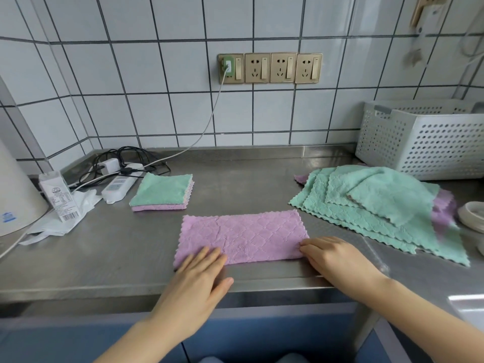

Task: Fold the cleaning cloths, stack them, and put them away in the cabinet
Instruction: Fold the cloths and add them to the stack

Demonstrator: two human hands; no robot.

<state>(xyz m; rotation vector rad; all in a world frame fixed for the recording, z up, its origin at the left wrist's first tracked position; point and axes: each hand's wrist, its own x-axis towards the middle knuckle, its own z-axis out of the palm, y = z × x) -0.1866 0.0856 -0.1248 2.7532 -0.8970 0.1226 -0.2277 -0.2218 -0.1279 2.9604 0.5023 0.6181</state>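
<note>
A pink cloth (242, 235), folded into a long rectangle, lies flat on the steel counter (117, 247) in front of me. My left hand (199, 281) rests flat with its fingertips on the cloth's near left corner. My right hand (337, 258) lies flat with fingertips touching the cloth's near right edge. Behind and to the left sits a small stack of folded cloths (162, 192), green on top and pink beneath. On the right, a loose pile of unfolded green cloths (377, 205) overlaps some pink ones.
A white perforated basket (424, 142) stands at the back right. A power strip with cables (119, 184), a small carton (59, 196) and crumpled plastic lie at the left. A white bowl rim (471, 216) shows at the right edge. Blue cabinet fronts (248, 334) lie below the counter.
</note>
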